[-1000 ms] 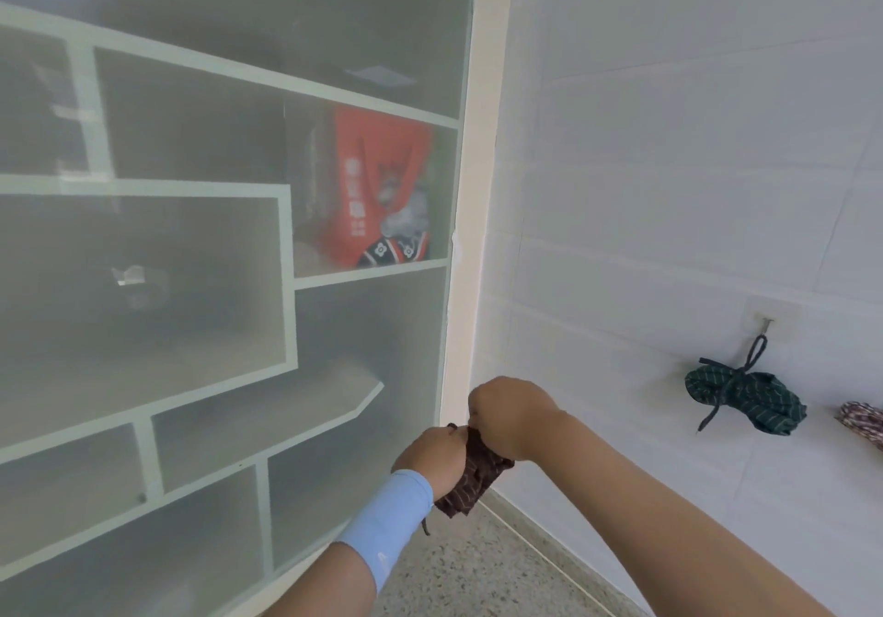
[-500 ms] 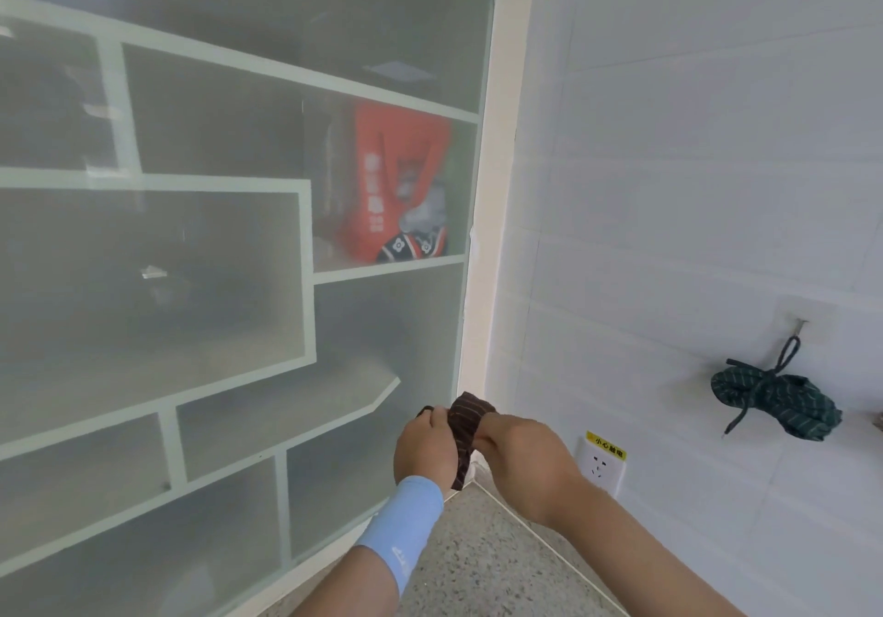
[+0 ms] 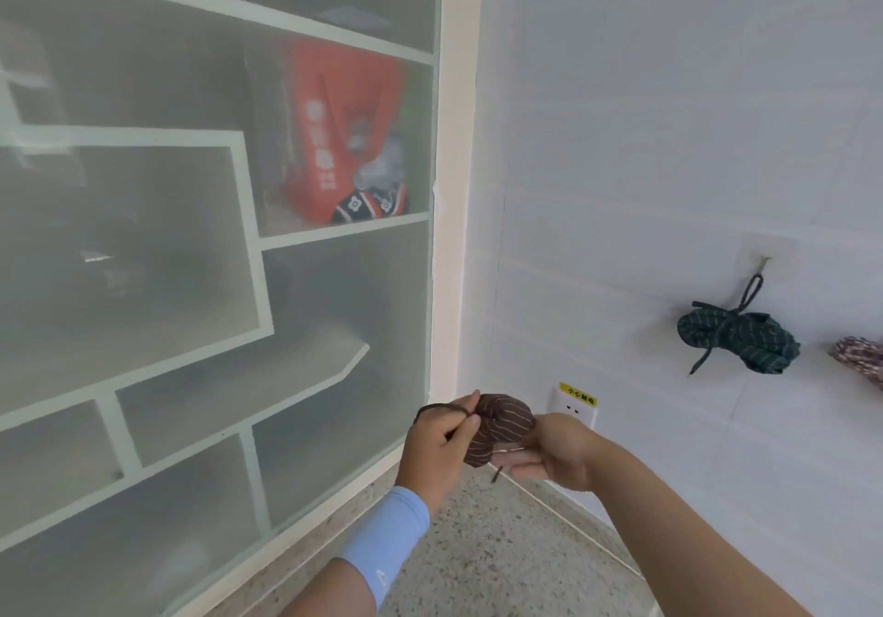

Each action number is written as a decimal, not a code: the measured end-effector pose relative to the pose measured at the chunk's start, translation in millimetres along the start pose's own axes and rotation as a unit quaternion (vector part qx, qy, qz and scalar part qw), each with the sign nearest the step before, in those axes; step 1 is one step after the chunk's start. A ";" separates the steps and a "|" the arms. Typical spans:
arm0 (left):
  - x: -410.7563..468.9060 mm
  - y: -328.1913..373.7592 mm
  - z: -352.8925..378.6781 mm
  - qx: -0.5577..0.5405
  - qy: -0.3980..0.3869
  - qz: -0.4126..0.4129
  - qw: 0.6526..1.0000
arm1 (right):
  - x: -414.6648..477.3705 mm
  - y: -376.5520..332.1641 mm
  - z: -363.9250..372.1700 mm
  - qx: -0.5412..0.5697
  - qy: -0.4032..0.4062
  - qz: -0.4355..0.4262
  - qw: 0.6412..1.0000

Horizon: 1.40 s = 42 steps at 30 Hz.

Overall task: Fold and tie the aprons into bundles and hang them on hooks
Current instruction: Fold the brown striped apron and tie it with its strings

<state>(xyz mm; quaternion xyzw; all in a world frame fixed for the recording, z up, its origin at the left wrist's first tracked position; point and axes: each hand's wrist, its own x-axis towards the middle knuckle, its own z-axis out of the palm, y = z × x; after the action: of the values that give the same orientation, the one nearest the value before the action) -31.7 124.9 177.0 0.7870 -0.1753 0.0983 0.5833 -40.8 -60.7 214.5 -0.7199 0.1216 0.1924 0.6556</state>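
Both grips are closed: left grip (image 3: 437, 454) pinches the tie cord (image 3: 442, 408), right grip (image 3: 556, 456) holds the brown striped bundle (image 3: 501, 425) at lower centre; a green bundle (image 3: 738, 341) hangs from a hook (image 3: 764, 261) at right.

The brown bundle (image 3: 501, 427) is striped in thin pale lines. The green bundle (image 3: 738, 341) is finely light-striped. A wristband (image 3: 387, 540) is coloured light blue, a bag (image 3: 329, 129) orange-red, the floor (image 3: 478, 568) speckled grey.

Forearms reach forward, left hand (image 3: 437, 455) and right hand (image 3: 558, 458) close together, fingers (image 3: 459, 426) apparently curled, pinching.
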 end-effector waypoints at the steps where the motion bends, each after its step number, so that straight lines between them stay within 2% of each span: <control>1: -2.8 -8.4 3.1 0.002 -0.004 0.004 1.000 | 4.4 8.0 -1.5 0.047 -0.001 0.013 0.999; 3: -9.9 -22.3 9.5 0.021 -0.023 0.010 0.999 | 13.8 24.0 -3.2 0.112 -0.013 0.047 0.993; 4: -15.5 -29.1 14.4 0.032 -0.033 0.012 0.999 | 19.0 33.5 -2.9 0.104 -0.019 0.060 0.993; 6: -26.3 -44.2 23.8 0.038 -0.032 -0.006 0.999 | 30.2 52.8 1.2 0.039 -0.011 0.057 0.998; 8: -36.3 -63.4 32.5 0.030 -0.032 -0.058 0.997 | 39.7 76.7 6.7 0.020 0.021 0.044 0.999; 10: -45.0 -92.0 41.2 0.036 -0.064 -0.110 0.991 | 51.2 105.8 8.6 0.000 0.047 0.032 0.998; 12: -56.6 -116.2 46.0 0.065 -0.090 -0.129 0.985 | 56.1 134.3 11.9 -0.051 0.062 0.021 0.997; 18: -97.1 -189.8 72.6 0.115 -0.137 -0.238 0.955 | 74.4 228.6 33.2 -0.168 0.016 0.017 0.985; 22: -123.8 -221.9 85.8 0.130 -0.175 -0.303 0.928 | 80.9 283.0 45.1 -0.163 0.000 0.033 0.986; 26: -139.7 -234.3 104.7 0.120 -0.187 -0.335 0.916 | 86.4 315.9 47.7 -0.092 0.062 0.041 0.993; 29: -142.6 -235.7 121.2 0.126 -0.173 -0.339 0.916 | 90.3 330.5 47.4 0.060 0.153 0.100 0.981; 32: -135.6 -233.5 138.4 0.139 -0.189 -0.328 0.915 | 96.1 333.9 42.7 0.227 0.285 0.179 0.914; 34: -129.9 -231.2 147.3 0.145 -0.184 -0.338 0.912 | 100.7 338.2 38.9 0.321 0.309 0.209 0.870; 35: -127.5 -230.7 150.7 0.153 -0.174 -0.341 0.911 | 102.6 340.3 37.6 0.344 0.302 0.210 0.864; 37: -122.1 -232.4 158.7 0.180 -0.166 -0.336 0.909 | 101.9 340.7 35.3 0.340 0.280 0.204 0.874; 39: -115.1 -235.2 168.0 0.222 -0.190 -0.317 0.902 | 94.4 336.9 31.7 0.285 0.284 0.180 0.898; 42: -106.6 -237.1 179.2 0.282 -0.251 -0.268 0.887 | 85.2 337.6 22.5 0.094 0.294 0.087 0.947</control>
<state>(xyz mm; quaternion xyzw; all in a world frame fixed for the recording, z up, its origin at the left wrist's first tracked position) -46.1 32.6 -124.6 0.9336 -0.0632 -0.2173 0.2779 -111.4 -69.1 -127.1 -0.6663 0.3884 0.0161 0.6363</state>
